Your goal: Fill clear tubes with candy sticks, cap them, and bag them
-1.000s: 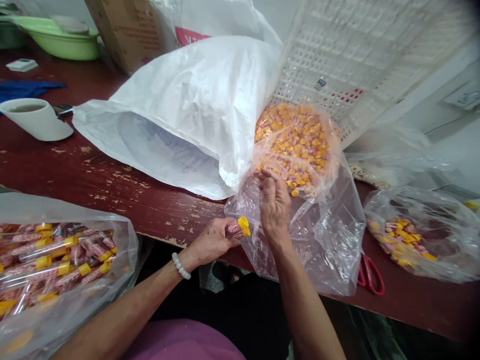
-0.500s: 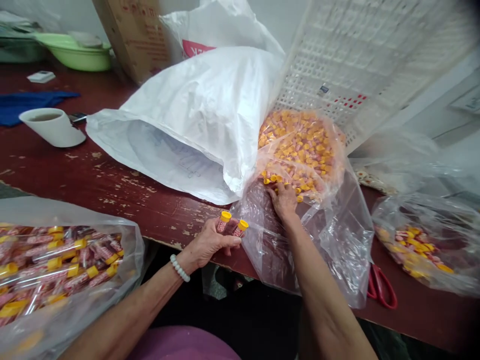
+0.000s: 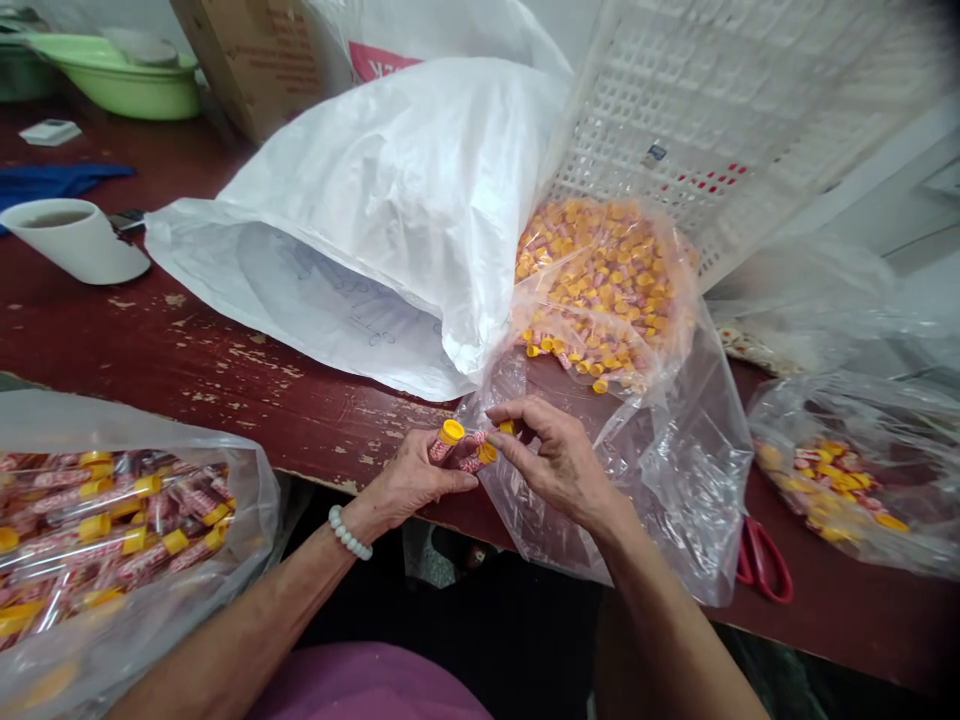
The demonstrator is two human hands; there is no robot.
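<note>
My left hand [image 3: 412, 478], with a bracelet of pale beads at the wrist, is closed around small clear tubes [image 3: 446, 440] with yellow caps and red-and-white patterned contents. Pinched between the thumb and fingers of my right hand [image 3: 551, 455] is another yellow-capped tube [image 3: 481, 437], held right against those in the left; fingers partly hide it. Just beyond my right hand, a clear plastic bag [image 3: 660, 470] lies open on the table, with a heap of yellow-capped tubes [image 3: 607, 290] inside.
A large white sack [image 3: 390, 170] lies behind my hands, before a white perforated basket [image 3: 675, 130]. At left are a bag of longer capped tubes [image 3: 112, 530] and a white cup [image 3: 82, 245]. Red-handled scissors [image 3: 769, 565] and another bag of tubes [image 3: 840, 480] lie right.
My right hand has come back from the heap of tubes toward my left hand, now with a tube in its fingers. The left hand keeps its tubes. The view has shifted slightly.
</note>
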